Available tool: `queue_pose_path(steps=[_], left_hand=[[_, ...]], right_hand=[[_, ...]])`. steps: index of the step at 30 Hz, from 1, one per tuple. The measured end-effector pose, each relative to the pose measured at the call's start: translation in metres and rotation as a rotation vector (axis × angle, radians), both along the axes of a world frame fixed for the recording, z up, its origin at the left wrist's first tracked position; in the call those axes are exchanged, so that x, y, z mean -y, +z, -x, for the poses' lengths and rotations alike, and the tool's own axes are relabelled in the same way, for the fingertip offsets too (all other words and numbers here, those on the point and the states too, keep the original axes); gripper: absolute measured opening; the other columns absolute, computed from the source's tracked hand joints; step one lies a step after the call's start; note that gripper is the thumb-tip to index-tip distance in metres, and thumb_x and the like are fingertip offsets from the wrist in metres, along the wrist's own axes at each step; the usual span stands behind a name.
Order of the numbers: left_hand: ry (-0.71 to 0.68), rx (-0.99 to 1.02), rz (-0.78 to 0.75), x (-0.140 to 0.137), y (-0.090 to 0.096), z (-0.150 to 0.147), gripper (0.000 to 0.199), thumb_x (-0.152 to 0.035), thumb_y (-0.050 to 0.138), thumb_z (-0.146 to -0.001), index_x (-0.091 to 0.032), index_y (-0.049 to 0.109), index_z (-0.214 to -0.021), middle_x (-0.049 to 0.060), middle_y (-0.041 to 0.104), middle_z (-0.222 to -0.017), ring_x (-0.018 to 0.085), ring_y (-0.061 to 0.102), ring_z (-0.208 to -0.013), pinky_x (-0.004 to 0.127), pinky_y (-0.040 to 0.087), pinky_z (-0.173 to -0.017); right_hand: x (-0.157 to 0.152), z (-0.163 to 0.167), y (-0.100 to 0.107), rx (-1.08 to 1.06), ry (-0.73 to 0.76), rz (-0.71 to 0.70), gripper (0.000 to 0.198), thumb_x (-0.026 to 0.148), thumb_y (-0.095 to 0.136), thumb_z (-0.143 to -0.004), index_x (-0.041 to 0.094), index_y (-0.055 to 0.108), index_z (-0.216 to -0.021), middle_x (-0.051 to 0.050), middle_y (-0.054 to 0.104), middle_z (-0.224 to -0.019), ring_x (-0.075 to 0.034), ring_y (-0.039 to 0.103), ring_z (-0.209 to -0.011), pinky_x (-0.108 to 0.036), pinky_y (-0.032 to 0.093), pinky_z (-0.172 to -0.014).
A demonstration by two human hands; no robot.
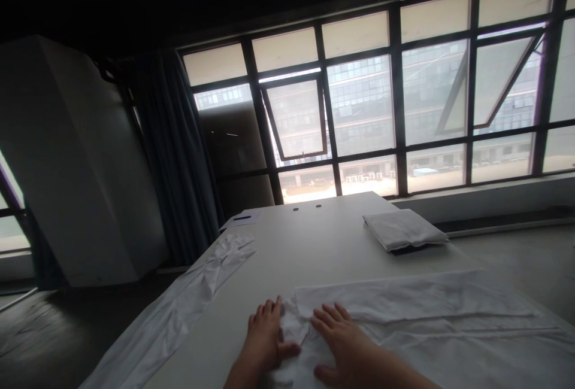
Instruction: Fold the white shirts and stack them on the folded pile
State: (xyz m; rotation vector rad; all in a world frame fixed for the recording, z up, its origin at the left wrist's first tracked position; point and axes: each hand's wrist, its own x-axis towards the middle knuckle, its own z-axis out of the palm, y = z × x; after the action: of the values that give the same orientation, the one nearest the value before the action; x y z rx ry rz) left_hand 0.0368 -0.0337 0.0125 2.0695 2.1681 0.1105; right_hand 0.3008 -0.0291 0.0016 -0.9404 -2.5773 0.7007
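A white cloth garment (431, 305), partly folded with long seams or layers running sideways, lies spread over the near right of the table. My right hand (344, 341) rests palm down on its left part, fingers spread. At the garment's crumpled left end is my left hand (265, 332), its thumb stretched over the fabric and its fingers pointing away from me. Nothing shows gripped in either hand. The exact kind of garment cannot be made out.
The white table (305, 245) bears a folded white cloth stack (404, 227) at the right, with something dark under it. Another crumpled white cloth (193, 287) lies along the left edge. Paper with a dark pen (242, 218) sits at the far left corner. Windows stand beyond.
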Motion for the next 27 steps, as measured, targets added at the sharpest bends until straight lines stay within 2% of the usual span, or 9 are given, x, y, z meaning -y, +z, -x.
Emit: queue_pose_path(steps=[2,5,8,11,15,19,23,25,27], left_hand=[[-0.006,0.114,-0.050,-0.004,-0.002,0.007,0.106,-0.053,0.080,-0.060,-0.013,0.046,-0.153,0.021,0.052,-0.151,0.041,0.044,-0.139,0.049,0.032,-0.115],[0.013,0.462,-0.075,-0.011,-0.006,0.013,0.071,-0.055,0.078,-0.063,-0.013,0.070,-0.120,0.018,0.071,-0.125,0.040,0.060,-0.121,0.044,0.042,-0.105],[0.034,0.704,-0.048,-0.016,-0.007,0.014,0.054,-0.056,0.077,-0.064,-0.014,0.074,-0.098,0.012,0.077,-0.102,0.038,0.068,-0.102,0.041,0.050,-0.091],[-0.017,0.814,-0.030,-0.015,-0.001,0.007,0.060,-0.061,0.070,-0.071,-0.014,0.072,-0.107,0.011,0.077,-0.108,0.035,0.069,-0.106,0.038,0.052,-0.091],[-0.027,1.135,0.091,0.000,0.014,-0.008,0.062,-0.061,0.068,-0.079,-0.019,0.066,-0.125,0.008,0.075,-0.120,0.032,0.064,-0.122,0.039,0.049,-0.103],[-0.020,1.429,0.240,0.016,0.029,-0.020,0.055,-0.054,0.080,-0.076,-0.021,0.068,-0.118,0.006,0.076,-0.113,0.032,0.065,-0.119,0.042,0.049,-0.104],[-0.049,1.645,0.351,0.024,0.038,-0.025,0.050,-0.065,0.068,-0.086,-0.023,0.066,-0.113,0.005,0.072,-0.110,0.026,0.068,-0.101,0.035,0.057,-0.080],[-0.086,1.713,0.385,0.024,0.037,-0.029,0.052,-0.072,0.063,-0.087,-0.026,0.065,-0.110,0.005,0.068,-0.115,0.023,0.067,-0.094,0.030,0.057,-0.065],[-0.093,1.738,0.354,0.022,0.030,-0.036,0.050,-0.071,0.066,-0.085,-0.027,0.063,-0.108,0.004,0.064,-0.125,0.022,0.066,-0.094,0.025,0.053,-0.058]], right_hand=[[0.000,0.000,-0.001,-0.009,-0.005,-0.003,0.085,0.056,0.066,-0.083,0.025,0.041,-0.158,-0.010,0.036,-0.165,-0.037,0.026,-0.153,-0.054,0.005,-0.128],[-0.001,0.001,-0.004,-0.026,-0.017,-0.004,0.083,0.052,0.065,-0.082,0.024,0.041,-0.157,-0.011,0.040,-0.163,-0.037,0.028,-0.152,-0.054,0.006,-0.128],[-0.004,0.000,-0.009,-0.036,-0.015,0.003,0.086,0.050,0.066,-0.081,0.023,0.039,-0.159,-0.011,0.042,-0.161,-0.037,0.028,-0.152,-0.054,0.005,-0.128],[-0.008,0.000,-0.014,-0.038,-0.019,0.003,0.090,0.050,0.067,-0.080,0.025,0.035,-0.161,-0.011,0.040,-0.162,-0.037,0.026,-0.153,-0.054,0.005,-0.128],[-0.009,0.002,-0.020,-0.038,-0.055,0.006,0.101,0.048,0.069,-0.077,0.018,0.027,-0.163,-0.016,0.036,-0.164,-0.037,0.026,-0.153,-0.053,0.006,-0.128],[-0.006,0.007,-0.020,-0.018,-0.123,-0.018,0.106,0.041,0.070,-0.072,0.015,0.025,-0.164,-0.018,0.041,-0.160,-0.040,0.030,-0.150,-0.056,0.012,-0.127],[-0.005,0.009,-0.022,-0.048,-0.128,-0.045,0.108,0.035,0.072,-0.068,0.016,0.024,-0.164,-0.019,0.042,-0.159,-0.041,0.034,-0.147,-0.059,0.016,-0.125],[-0.008,0.009,-0.025,-0.094,-0.125,-0.048,0.108,0.036,0.074,-0.067,0.016,0.027,-0.163,-0.020,0.042,-0.158,-0.042,0.036,-0.146,-0.059,0.018,-0.124],[-0.011,0.010,-0.026,-0.151,-0.140,-0.035,0.103,0.040,0.078,-0.067,0.017,0.036,-0.158,-0.020,0.048,-0.153,-0.042,0.041,-0.141,-0.060,0.023,-0.122]])
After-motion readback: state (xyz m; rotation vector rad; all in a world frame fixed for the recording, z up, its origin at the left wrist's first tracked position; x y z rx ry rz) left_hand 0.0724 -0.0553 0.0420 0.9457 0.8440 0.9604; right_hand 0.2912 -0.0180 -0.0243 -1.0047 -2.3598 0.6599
